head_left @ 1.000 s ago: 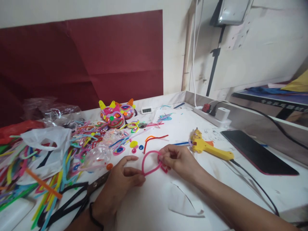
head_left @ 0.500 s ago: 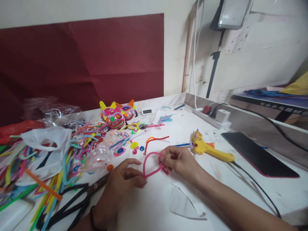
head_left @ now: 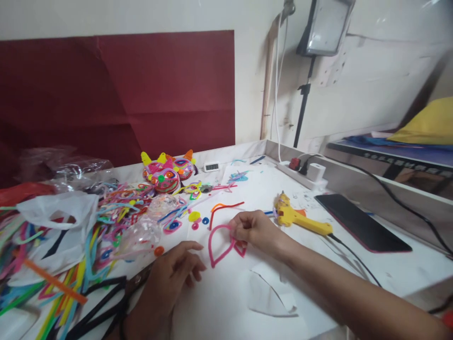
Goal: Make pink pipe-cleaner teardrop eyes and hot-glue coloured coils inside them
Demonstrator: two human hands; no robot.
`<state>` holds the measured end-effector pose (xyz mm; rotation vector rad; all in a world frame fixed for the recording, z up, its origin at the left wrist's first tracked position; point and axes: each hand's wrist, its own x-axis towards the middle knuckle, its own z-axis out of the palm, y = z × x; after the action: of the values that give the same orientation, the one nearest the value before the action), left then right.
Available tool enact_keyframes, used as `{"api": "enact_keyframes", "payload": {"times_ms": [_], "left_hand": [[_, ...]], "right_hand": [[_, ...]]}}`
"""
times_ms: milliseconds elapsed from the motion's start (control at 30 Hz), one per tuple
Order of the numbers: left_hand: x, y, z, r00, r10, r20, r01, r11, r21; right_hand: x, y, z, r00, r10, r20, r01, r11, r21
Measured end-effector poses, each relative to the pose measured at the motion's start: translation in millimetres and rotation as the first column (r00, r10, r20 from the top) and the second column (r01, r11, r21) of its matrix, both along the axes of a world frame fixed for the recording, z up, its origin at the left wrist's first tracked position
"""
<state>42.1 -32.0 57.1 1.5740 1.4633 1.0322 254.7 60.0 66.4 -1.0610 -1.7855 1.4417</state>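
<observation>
A pink pipe cleaner [head_left: 210, 245], bent into a pointed loop with a smaller loop beside it, is pinched in my right hand [head_left: 253, 230] above the white paper. Just left of the loop, my left hand [head_left: 177, 267] hovers with its fingers apart and nothing in them. Beyond the loop lie a red pipe cleaner [head_left: 228, 206] and several small coiled discs, among them a yellow disc [head_left: 194, 216] and a blue disc [head_left: 205, 220]. Black-handled scissors [head_left: 106, 302] lie partly under my left forearm.
A yellow hot glue gun [head_left: 304, 219] and a dark tablet-like slab [head_left: 361, 222] lie at right, near a white power strip [head_left: 300, 175]. Colourful pipe cleaners [head_left: 67, 293] and plastic bags [head_left: 60, 212] crowd the left. Two decorated animal heads [head_left: 166, 177] and a small digital timer [head_left: 211, 166] stand behind.
My left hand has let go of the pink loop's point and drawn back to the left. My right hand still pinches the loop. The camera view has shifted slightly.
</observation>
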Motion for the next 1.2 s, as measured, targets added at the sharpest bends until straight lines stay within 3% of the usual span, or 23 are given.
{"api": "enact_keyframes", "payload": {"times_ms": [167,367,467,600,667,733,800,933,1067,1200], "left_hand": [[-10.0,-1.8,6.2,0.956,0.004,-0.295,0.046,0.985,0.164],[-6.4,-0.1,6.8,0.881,-0.013,-0.472,0.167,0.943,0.288],[-8.9,5.4,-1.3,0.811,-0.055,-0.582,0.306,0.888,0.342],[-16.7,20.1,-6.8,0.662,-0.004,-0.75,0.499,0.749,0.436],[-20.6,29.4,-5.4,0.564,-0.012,-0.826,0.586,0.71,0.39],[-24.0,38.3,-3.8,0.474,-0.093,-0.876,0.658,0.698,0.282],[-26.8,46.2,-4.7,0.428,-0.153,-0.891,0.696,0.684,0.217],[-31.0,57.8,-15.6,0.423,-0.165,-0.891,0.707,0.675,0.211],[-33.9,62.4,-26.1,0.443,-0.1,-0.891,0.683,0.682,0.263],[-34.0,58.1,-26.4,0.476,-0.085,-0.875,0.642,0.714,0.28]], "right_hand": [[-12.3,8.0,2.8,0.968,0.111,0.224,-0.137,0.985,0.102],[-25.4,9.6,8.6,0.909,0.118,0.4,-0.245,0.927,0.284],[-20.4,13.4,15.1,0.909,0.075,0.411,-0.242,0.897,0.371],[1.3,14.5,26.4,0.922,-0.022,0.387,-0.168,0.877,0.45],[15.7,8.5,32.1,0.925,-0.059,0.376,-0.138,0.869,0.476],[30.4,-1.7,36.3,0.924,-0.067,0.376,-0.134,0.865,0.484],[44.4,-13.5,37.8,0.92,-0.056,0.388,-0.149,0.864,0.48],[68.2,-31.8,32.2,0.908,-0.086,0.41,-0.139,0.862,0.488],[84.0,-41.2,20.5,0.869,-0.132,0.477,-0.136,0.862,0.488],[91.4,-50.7,10.6,0.858,-0.135,0.495,-0.154,0.853,0.499]]}}
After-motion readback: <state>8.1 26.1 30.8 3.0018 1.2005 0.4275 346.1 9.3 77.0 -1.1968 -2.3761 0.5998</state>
